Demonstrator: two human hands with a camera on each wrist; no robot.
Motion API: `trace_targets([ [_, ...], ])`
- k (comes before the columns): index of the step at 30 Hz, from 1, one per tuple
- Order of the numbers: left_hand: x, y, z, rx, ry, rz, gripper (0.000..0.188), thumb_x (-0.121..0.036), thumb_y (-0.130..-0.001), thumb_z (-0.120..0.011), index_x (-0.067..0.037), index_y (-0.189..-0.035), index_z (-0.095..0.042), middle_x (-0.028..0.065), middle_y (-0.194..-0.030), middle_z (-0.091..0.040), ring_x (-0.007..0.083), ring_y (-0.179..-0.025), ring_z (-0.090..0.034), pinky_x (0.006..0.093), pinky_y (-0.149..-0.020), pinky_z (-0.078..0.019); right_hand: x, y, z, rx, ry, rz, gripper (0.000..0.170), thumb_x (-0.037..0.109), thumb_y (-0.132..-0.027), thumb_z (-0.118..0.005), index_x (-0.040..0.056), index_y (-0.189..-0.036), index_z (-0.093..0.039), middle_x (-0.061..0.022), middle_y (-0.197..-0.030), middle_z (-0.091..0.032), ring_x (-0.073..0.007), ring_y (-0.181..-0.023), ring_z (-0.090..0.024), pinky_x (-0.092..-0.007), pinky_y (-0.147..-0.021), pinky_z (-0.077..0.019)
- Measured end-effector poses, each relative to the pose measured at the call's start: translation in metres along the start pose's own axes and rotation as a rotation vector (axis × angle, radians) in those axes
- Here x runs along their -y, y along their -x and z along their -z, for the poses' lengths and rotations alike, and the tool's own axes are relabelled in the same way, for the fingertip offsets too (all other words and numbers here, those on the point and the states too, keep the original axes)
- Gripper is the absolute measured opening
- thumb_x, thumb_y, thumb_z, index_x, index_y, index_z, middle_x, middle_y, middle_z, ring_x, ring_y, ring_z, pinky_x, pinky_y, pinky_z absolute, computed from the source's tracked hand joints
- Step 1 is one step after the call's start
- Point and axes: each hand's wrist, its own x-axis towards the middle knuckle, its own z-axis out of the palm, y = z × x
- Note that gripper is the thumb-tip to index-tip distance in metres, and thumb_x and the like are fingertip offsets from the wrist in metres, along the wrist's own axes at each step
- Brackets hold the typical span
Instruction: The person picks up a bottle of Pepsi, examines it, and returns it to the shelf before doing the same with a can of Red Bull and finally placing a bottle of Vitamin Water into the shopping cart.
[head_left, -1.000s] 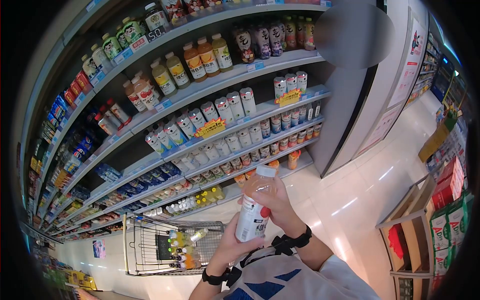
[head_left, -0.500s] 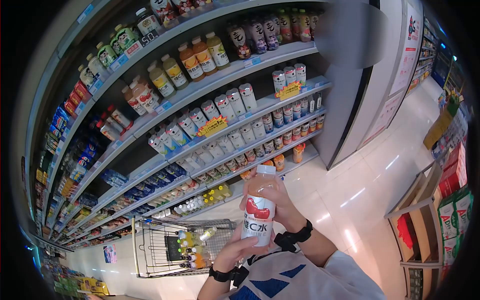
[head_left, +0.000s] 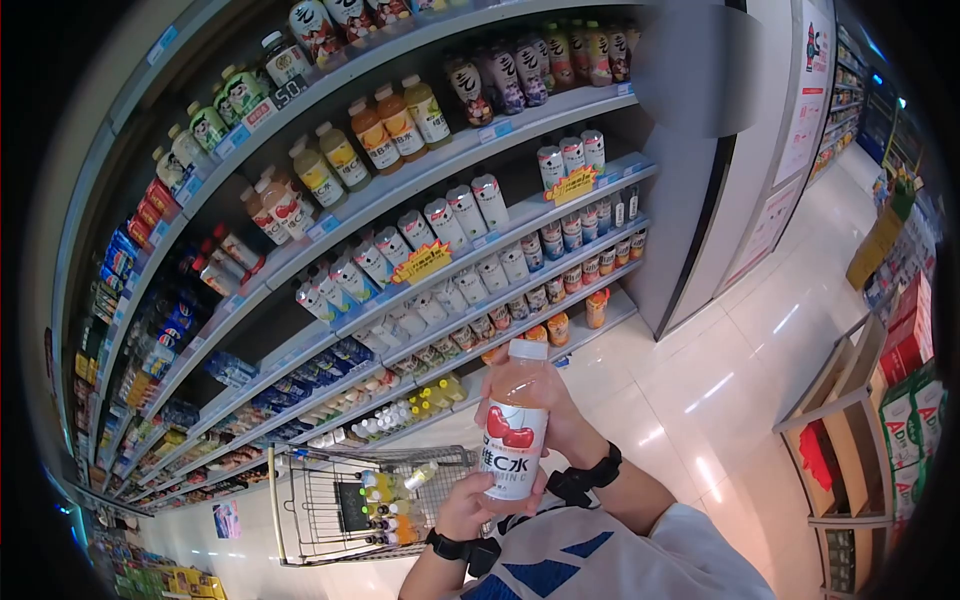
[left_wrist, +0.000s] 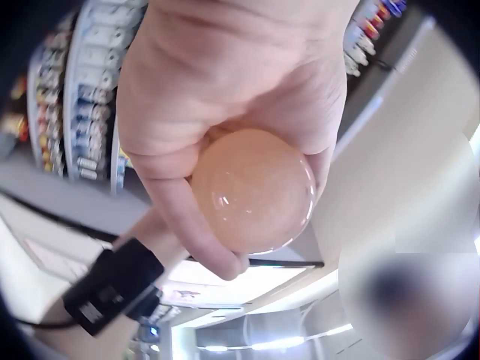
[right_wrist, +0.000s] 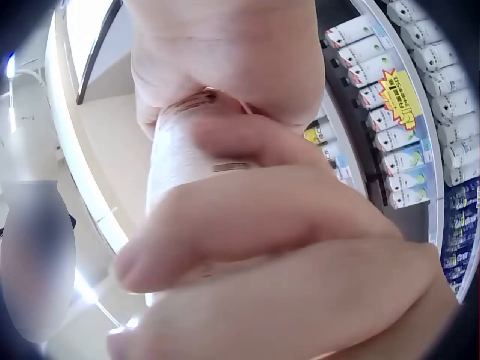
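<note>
Both hands hold one bottle point(head_left: 516, 425) of pale orange-pink drink, with a white cap and a white label bearing red cherries and "VITAMIN C". It tilts slightly in front of the chest, label front facing up at the head camera. My left hand point(head_left: 464, 506) grips the lower end, its thumb across the label's bottom. In the left wrist view, the fingers wrap around the round bottle base point(left_wrist: 255, 191). Higher up, my right hand point(head_left: 565, 415) curls round the bottle's right side and back. The right wrist view shows its fingers point(right_wrist: 247, 225) across the pale label.
Long drink shelves point(head_left: 470, 235) stand ahead and to the left, lined with bottles and cans. Below them, a wire shopping cart point(head_left: 310, 500) holds several bottles point(head_left: 395, 508). A wooden display rack point(head_left: 840, 440) stands at right on the tiled floor point(head_left: 680, 400).
The bottle has been turned in the hands from its barcode side to its cherry front. Both hands keep hold of it. The head view has shifted slightly.
</note>
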Motion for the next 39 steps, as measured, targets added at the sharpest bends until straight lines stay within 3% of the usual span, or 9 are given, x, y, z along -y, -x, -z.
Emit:
trace_targets([
  [6, 0.003, -0.004, -0.001, -0.071, -0.022, 0.002, 0.093, -0.057, -0.080, -0.071, 0.006, -0.142, -0.041, 0.0190, -0.104, -0.063, 0.0285, -0.082, -0.066, 0.0361, -0.070, -0.0555, -0.013, 0.010, 0.022, -0.155, 0.001, -0.046, 0.063, 0.031, -0.093, -0.072, 0.0046, -0.141, -0.043, -0.0121, -0.121, -0.063, -0.0194, -0.107, -0.067, -0.0331, -0.089, -0.0566],
  [12, 0.001, -0.007, -0.013, -0.265, -0.138, -0.071, 0.072, -0.035, -0.086, -0.075, 0.001, -0.141, -0.045, 0.0194, -0.111, -0.064, 0.0302, -0.092, -0.069, 0.0386, -0.078, -0.0594, -0.008, 0.009, 0.004, -0.251, 0.236, 0.034, 0.054, 0.029, -0.095, -0.072, 0.0042, -0.136, -0.049, -0.0075, -0.117, -0.064, -0.0140, -0.105, -0.065, -0.0291, -0.088, -0.0541],
  [17, 0.004, -0.014, -0.001, -0.476, -1.029, -0.291, 0.057, -0.011, -0.089, -0.073, -0.001, -0.138, -0.045, 0.0176, -0.117, -0.064, 0.0283, -0.098, -0.071, 0.0399, -0.080, -0.0612, -0.014, 0.003, -0.002, -0.305, 0.551, 0.133, 0.046, 0.028, -0.096, -0.071, 0.0040, -0.130, -0.052, -0.0052, -0.111, -0.064, -0.0120, -0.102, -0.063, -0.0281, -0.087, -0.0531],
  [21, -0.002, -0.001, -0.009, -0.355, -0.314, -0.126, 0.061, -0.021, -0.087, -0.074, -0.002, -0.138, -0.046, 0.0176, -0.115, -0.065, 0.0297, -0.094, -0.070, 0.0390, -0.079, -0.0606, -0.011, 0.005, 0.007, -0.280, 0.251, -0.012, 0.047, 0.027, -0.097, -0.068, 0.0046, -0.134, -0.050, -0.0097, -0.116, -0.065, -0.0159, -0.104, -0.066, -0.0302, -0.088, -0.0543],
  [23, -0.002, -0.002, 0.002, 0.090, 0.273, -0.020, 0.063, -0.023, -0.085, -0.075, -0.002, -0.138, -0.046, 0.0180, -0.112, -0.064, 0.0301, -0.093, -0.069, 0.0404, -0.078, -0.0609, -0.008, 0.009, 0.005, -0.243, -0.001, -0.135, 0.048, 0.025, -0.098, -0.065, 0.0056, -0.138, -0.047, -0.0130, -0.122, -0.064, -0.0182, -0.105, -0.067, -0.0315, -0.090, -0.0547],
  [30, -0.003, -0.017, -0.008, -0.247, -0.134, -0.069, 0.062, -0.023, -0.085, -0.077, -0.002, -0.136, -0.048, 0.0157, -0.108, -0.065, 0.0279, -0.086, -0.069, 0.0376, -0.073, -0.0609, -0.002, 0.005, -0.004, -0.303, 0.341, -0.018, 0.050, 0.023, -0.094, -0.073, 0.0048, -0.135, -0.051, -0.0072, -0.113, -0.066, -0.0141, -0.102, -0.066, -0.0298, -0.086, -0.0551],
  [32, -0.001, -0.027, 0.006, -0.522, -0.924, -0.286, 0.057, -0.015, -0.086, -0.077, -0.002, -0.134, -0.049, 0.0123, -0.107, -0.067, 0.0250, -0.085, -0.070, 0.0366, -0.075, -0.0609, -0.003, 0.001, -0.004, -0.342, 0.572, 0.050, 0.052, 0.023, -0.093, -0.074, 0.0049, -0.135, -0.050, -0.0066, -0.112, -0.066, -0.0135, -0.101, -0.066, -0.0295, -0.087, -0.0550],
  [37, -0.012, -0.012, 0.002, -0.483, -0.554, -0.164, 0.059, -0.014, -0.085, -0.080, -0.001, -0.133, -0.050, 0.0132, -0.111, -0.068, 0.0219, -0.092, -0.071, 0.0343, -0.074, -0.0604, -0.008, -0.005, -0.001, -0.358, 0.247, -0.045, 0.051, 0.028, -0.094, -0.072, 0.0046, -0.134, -0.049, -0.0082, -0.112, -0.066, -0.0173, -0.101, -0.067, -0.0322, -0.088, -0.0555],
  [39, -0.020, 0.001, -0.006, -0.277, -0.205, -0.026, 0.065, -0.039, -0.089, -0.071, 0.003, -0.132, -0.049, 0.0178, -0.106, -0.068, 0.0249, -0.084, -0.072, 0.0358, -0.067, -0.0600, -0.001, -0.009, -0.005, -0.252, 0.058, -0.100, 0.050, 0.029, -0.095, -0.069, 0.0051, -0.134, -0.049, -0.0102, -0.112, -0.066, -0.0215, -0.101, -0.068, -0.0355, -0.089, -0.0559],
])
